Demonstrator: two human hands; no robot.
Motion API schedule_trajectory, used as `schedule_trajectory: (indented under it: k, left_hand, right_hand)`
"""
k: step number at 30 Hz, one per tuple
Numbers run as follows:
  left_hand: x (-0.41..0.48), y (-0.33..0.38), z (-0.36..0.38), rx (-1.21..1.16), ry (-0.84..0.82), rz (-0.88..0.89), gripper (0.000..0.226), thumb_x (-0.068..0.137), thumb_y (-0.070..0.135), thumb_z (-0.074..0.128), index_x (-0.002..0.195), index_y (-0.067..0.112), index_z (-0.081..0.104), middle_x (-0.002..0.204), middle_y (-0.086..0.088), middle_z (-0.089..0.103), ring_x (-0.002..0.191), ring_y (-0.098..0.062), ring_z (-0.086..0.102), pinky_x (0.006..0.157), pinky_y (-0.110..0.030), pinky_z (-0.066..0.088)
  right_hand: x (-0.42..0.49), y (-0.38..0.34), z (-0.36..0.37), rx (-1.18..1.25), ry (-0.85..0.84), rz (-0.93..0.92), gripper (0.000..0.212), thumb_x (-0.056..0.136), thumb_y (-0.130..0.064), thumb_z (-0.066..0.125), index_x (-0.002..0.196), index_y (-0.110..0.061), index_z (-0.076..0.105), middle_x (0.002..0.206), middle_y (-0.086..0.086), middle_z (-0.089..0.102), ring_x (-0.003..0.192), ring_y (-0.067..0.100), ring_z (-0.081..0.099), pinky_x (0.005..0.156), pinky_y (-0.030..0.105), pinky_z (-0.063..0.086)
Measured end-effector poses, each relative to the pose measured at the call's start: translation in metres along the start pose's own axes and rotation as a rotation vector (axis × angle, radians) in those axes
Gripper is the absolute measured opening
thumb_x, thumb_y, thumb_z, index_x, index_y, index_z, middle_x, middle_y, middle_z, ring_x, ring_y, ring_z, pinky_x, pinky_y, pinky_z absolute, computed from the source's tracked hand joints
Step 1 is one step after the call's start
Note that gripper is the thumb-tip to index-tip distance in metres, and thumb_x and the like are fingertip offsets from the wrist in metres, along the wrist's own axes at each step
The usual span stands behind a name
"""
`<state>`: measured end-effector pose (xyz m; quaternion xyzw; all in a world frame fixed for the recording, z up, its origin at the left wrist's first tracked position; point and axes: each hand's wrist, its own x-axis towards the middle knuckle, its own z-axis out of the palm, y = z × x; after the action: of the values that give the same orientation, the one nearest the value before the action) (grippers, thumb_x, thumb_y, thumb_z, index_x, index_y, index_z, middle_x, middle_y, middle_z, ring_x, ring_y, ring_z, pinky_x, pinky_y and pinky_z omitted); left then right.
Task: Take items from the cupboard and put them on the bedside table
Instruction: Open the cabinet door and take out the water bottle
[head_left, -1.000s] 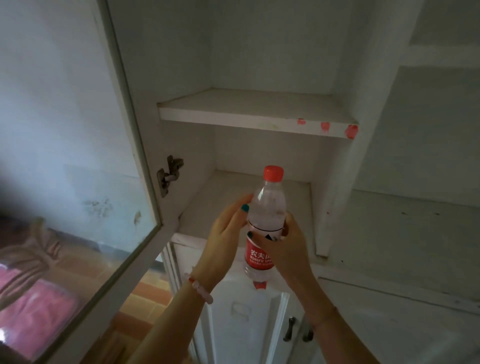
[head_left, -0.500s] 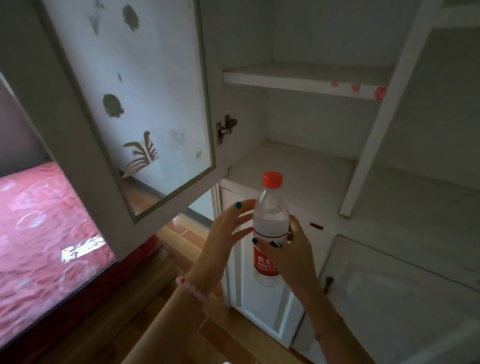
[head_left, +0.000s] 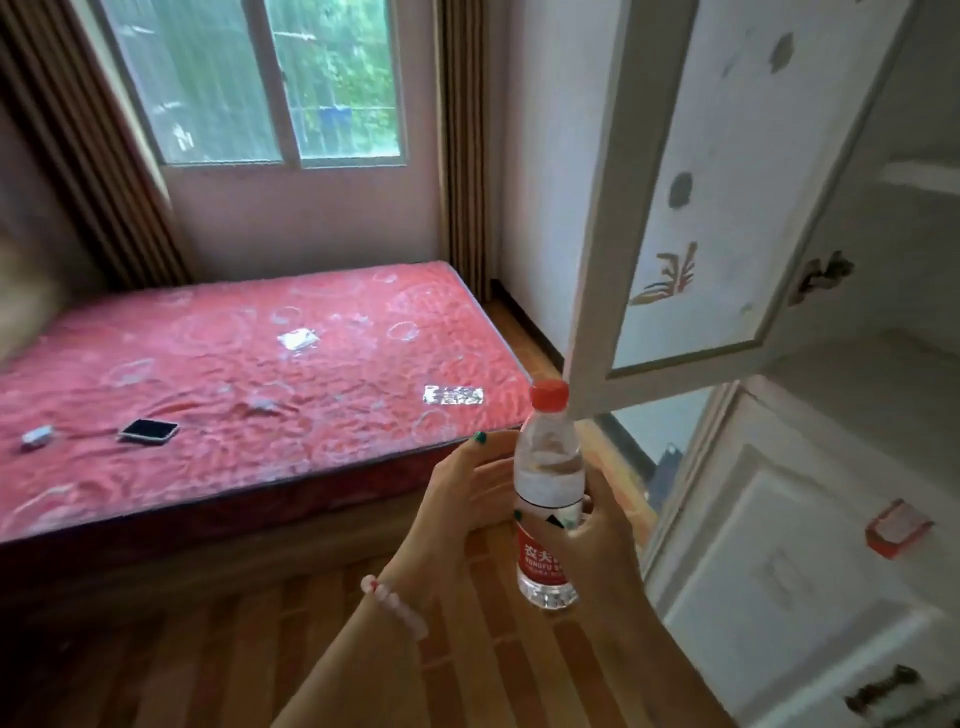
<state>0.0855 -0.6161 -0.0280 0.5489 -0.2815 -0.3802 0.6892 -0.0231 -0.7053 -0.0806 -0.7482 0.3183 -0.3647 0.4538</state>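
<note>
Daylight from a window (head_left: 260, 83) fills a small bedroom, with brown curtains (head_left: 78, 156) hanging at both sides, well beyond the hands. Ahead and to the left of the hands lies a bed with a red patterned mattress (head_left: 234, 374). A dark phone (head_left: 149, 431) and a small white object (head_left: 37, 436) rest on it, both far to the left of the left hand, along with 2 shiny silver patches nearer by.

A person's 2 hands are raised before the camera over a wooden floor (head_left: 208, 649). The right hand (head_left: 597, 556) grips a clear plastic water bottle (head_left: 548, 478) around its middle, fingers curled over the upper edge of the red label, and holds it upright. The bottle is sealed with a red cap (head_left: 549, 395) and has clear water inside. The left hand (head_left: 452, 514), fingers straight and nails painted green, is held just beside the bottle on its left; whether the fingertips touch the plastic cannot be told. A pale pink bead bracelet (head_left: 395, 605) circles the left wrist.

Above and to the right of the right hand, a white cupboard door (head_left: 727, 197) with a patterned panel stands swung open, its lower corner just behind the cap. Farther right is the cupboard's white shelf (head_left: 872, 374), with a metal hinge (head_left: 823, 275) at the frame. Below, to the right of the right hand, a closed white lower door (head_left: 779, 545) bears a small red item (head_left: 897, 529), too blurred to identify.
</note>
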Motion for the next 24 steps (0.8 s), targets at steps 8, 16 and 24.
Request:
schedule_trajectory:
  k: [8,16,24]
  left_hand:
    - [-0.076,0.033,-0.153,-0.022,0.372,0.098,0.036,0.098,0.026,0.035,0.095,0.016,0.069,0.095,0.004,0.074,0.096,-0.018,0.067,0.086,-0.035,0.052]
    - [-0.168,0.066,-0.298,0.024,0.613,0.143,0.038,0.100,0.029,0.033,0.111,0.010,0.064,0.112,-0.004,0.069,0.107,-0.021,0.063,0.093,-0.038,0.050]
    - [-0.256,0.090,-0.406,0.015,0.826,0.193,0.041,0.101,0.026,0.026,0.112,0.011,0.062,0.110,-0.002,0.070,0.104,-0.015,0.064,0.091,-0.034,0.049]
  right_hand:
    - [-0.034,-0.054,0.156,0.074,-0.288,-0.095,0.063,0.059,-0.025,0.085,0.111,-0.037,0.051,0.097,-0.015,0.066,0.089,0.005,0.064,0.075,0.027,0.054]
    - [-0.096,-0.127,0.308,0.185,-0.508,-0.152,0.059,0.060,-0.034,0.083,0.109,-0.037,0.050,0.097,-0.014,0.067,0.088,0.004,0.064,0.079,0.032,0.055]
    - [-0.157,-0.188,0.428,0.287,-0.788,-0.157,0.064,0.058,-0.030,0.085,0.113,-0.035,0.053,0.093,-0.012,0.069,0.084,0.004,0.066,0.080,0.039,0.055]
